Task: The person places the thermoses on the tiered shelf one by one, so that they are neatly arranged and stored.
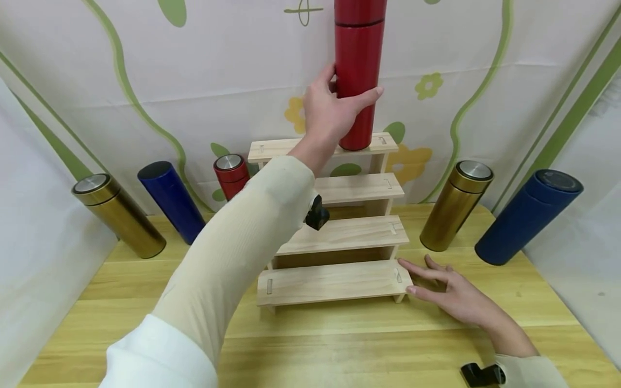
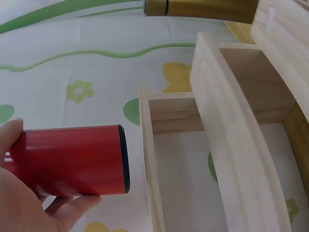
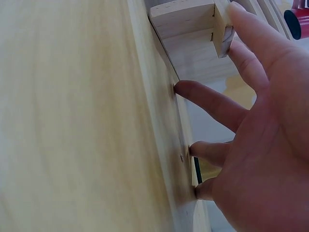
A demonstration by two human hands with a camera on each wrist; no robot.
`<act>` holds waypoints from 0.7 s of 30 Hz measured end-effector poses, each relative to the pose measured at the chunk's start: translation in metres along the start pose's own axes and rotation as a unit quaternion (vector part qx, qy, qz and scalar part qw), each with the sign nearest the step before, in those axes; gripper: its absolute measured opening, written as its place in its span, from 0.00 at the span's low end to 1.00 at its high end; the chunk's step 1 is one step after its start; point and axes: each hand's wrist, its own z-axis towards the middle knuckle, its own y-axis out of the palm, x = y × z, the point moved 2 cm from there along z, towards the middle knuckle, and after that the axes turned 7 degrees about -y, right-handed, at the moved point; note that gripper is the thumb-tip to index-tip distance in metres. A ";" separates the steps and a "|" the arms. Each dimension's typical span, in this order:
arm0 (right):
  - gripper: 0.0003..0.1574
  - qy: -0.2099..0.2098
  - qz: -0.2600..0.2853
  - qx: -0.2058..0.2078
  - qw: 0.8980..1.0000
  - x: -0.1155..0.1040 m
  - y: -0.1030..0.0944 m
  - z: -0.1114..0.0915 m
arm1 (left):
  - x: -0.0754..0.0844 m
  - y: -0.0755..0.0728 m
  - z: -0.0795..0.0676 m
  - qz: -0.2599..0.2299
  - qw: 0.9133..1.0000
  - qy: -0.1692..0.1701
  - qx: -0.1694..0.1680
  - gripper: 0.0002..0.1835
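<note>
My left hand [image 1: 335, 110] grips a red thermos bottle [image 1: 358, 64], held upright over the top board of a stepped wooden rack [image 1: 335, 277]. In the left wrist view a gap shows between the bottle's dark base rim [image 2: 124, 159] and the top board [image 2: 147, 159]. At the rack's lower right corner is my right hand [image 1: 458, 293], fingers spread. Its thumb and index finger touch the end of the lowest board [image 3: 223, 34], while the other fingertips rest on the wooden table [image 3: 87, 121].
Left of the rack stand a gold bottle [image 1: 121, 218], a blue bottle [image 1: 172, 202] and a red bottle [image 1: 230, 175], partly hidden by my left sleeve. On the right are another gold bottle [image 1: 456, 205] and a dark blue bottle [image 1: 526, 215]. A patterned curtain [image 1: 233, 64] hangs behind.
</note>
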 end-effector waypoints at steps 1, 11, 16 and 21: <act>0.34 0.000 0.000 0.000 1.000 0.000 0.000 0.000 | 0.000 0.000 0.001 0.000 1.000 -0.005 -0.001 0.36; 0.33 -0.001 0.002 0.003 1.000 -0.002 0.002 -0.001 | 0.002 0.009 0.006 -0.017 0.999 -0.017 -0.026 0.37; 0.34 -0.003 0.007 0.003 1.000 -0.003 0.005 0.000 | -0.002 0.010 0.010 -0.015 1.000 -0.015 -0.023 0.36; 0.34 0.004 0.001 0.002 1.000 -0.003 0.005 -0.001 | -0.007 0.011 0.013 -0.004 1.000 -0.024 -0.017 0.36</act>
